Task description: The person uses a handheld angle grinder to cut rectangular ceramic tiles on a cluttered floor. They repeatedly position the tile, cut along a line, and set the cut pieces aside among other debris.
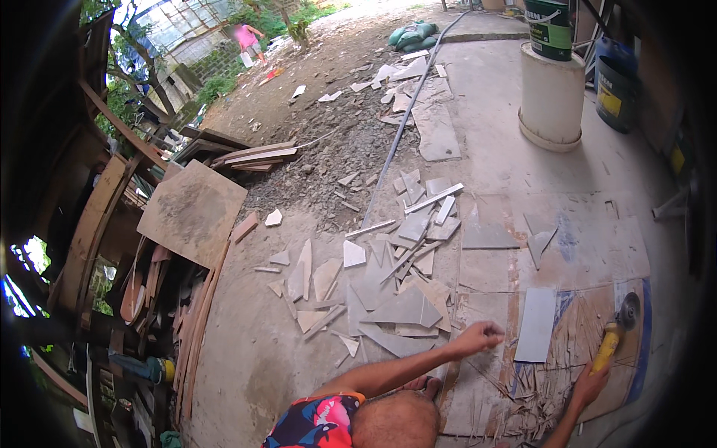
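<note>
My right hand point(590, 384) is closed around the yellow body of an angle grinder point(609, 347). Its round disc point(629, 310) points away from me, over the right side of a worn cardboard sheet point(635, 358). My left hand point(478, 337) hangs with loosely bent fingers, nothing visible in them, just left of a pale grey rectangular tile piece point(535, 325). That piece lies flat on the cardboard, between my two hands. Torn brown strips point(534, 396) are strewn over the sheet near my right forearm.
Broken tile pieces point(403, 310) are heaped left of the cardboard. A grey hose point(403, 123) runs up the yard. Stacked wood point(198, 336) lines the left; a white drum point(551, 97) bearing a green bucket point(549, 33) stands at back right. A person in pink point(246, 36) is far off.
</note>
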The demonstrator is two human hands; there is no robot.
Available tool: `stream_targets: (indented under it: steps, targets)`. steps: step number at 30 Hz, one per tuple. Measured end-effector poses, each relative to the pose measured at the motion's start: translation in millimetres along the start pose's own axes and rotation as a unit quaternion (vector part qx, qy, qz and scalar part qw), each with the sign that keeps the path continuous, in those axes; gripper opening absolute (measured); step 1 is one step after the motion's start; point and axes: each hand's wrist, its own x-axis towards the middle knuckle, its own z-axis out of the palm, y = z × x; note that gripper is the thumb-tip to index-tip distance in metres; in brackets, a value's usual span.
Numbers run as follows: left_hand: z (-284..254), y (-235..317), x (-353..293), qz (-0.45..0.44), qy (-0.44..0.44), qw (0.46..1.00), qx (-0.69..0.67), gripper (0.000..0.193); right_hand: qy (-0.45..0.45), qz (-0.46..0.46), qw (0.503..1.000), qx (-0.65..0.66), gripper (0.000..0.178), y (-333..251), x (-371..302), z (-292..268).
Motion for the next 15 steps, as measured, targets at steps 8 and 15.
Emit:
stream_targets:
  steps: [8, 15]
  targets:
    - [21.7, -23.7, -41.5, 0.023, -0.035, 0.988, 0.146, 0.041, 0.001, -0.024, 0.996, 0.087, 0.077, 6.6, -28.6, -17.2]
    - [37.0, -15.6, -43.2, -0.005, -0.074, 0.983, 0.166, 0.046, -0.053, 0.041, 0.997, 0.039, 0.084, -18.2, -38.0, -36.1]
